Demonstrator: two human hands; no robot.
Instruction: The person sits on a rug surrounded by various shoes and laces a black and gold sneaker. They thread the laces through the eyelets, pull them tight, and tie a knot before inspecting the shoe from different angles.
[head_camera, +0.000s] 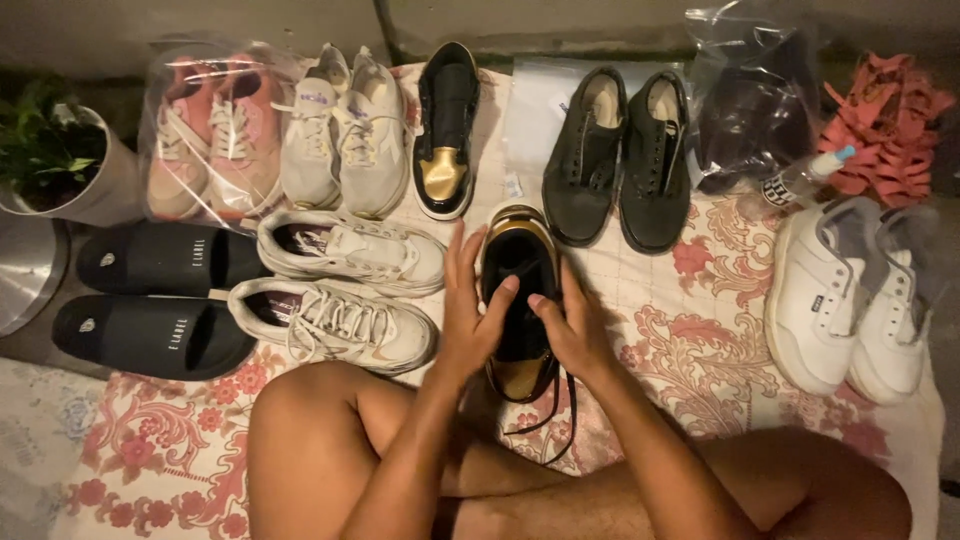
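Right now both hands close around a black-and-gold high-top sneaker (520, 300) that stands on the floral cloth (690, 330) just in front of the person's crossed legs. The left hand (468, 320) grips its left side with the fingers curled over the tongue, and the right hand (572, 330) clasps the right side, thumb pressed on the black upper. Loose black laces (560, 420) hang from the shoe's near end onto the cloth.

Judging by the grip, the shoe is being worked at its tongue and lacing; doing that well likely means steadying the sole against the cloth with one hand while the other pulls each lace evenly, so the dangling ends do not tangle or slip out of the eyelets.

Counted, the cloth carries one matching black-and-gold sneaker (446, 130) lying apart at the top, a pair of dark lace-up shoes (618, 155), a pair of white trainers (345, 130) upright, a second pair of white trainers (340, 285) lying sideways, a pair of pink sneakers in a clear bag (215, 135), a pair of black slides (155, 300), and a pair of white sneakers (850, 300) at the right. One bagged dark pair (755, 110) sits beyond them, beside a small spray bottle (805, 178), a heap of red straps (890, 130), and one potted plant (50, 160) at the far left.
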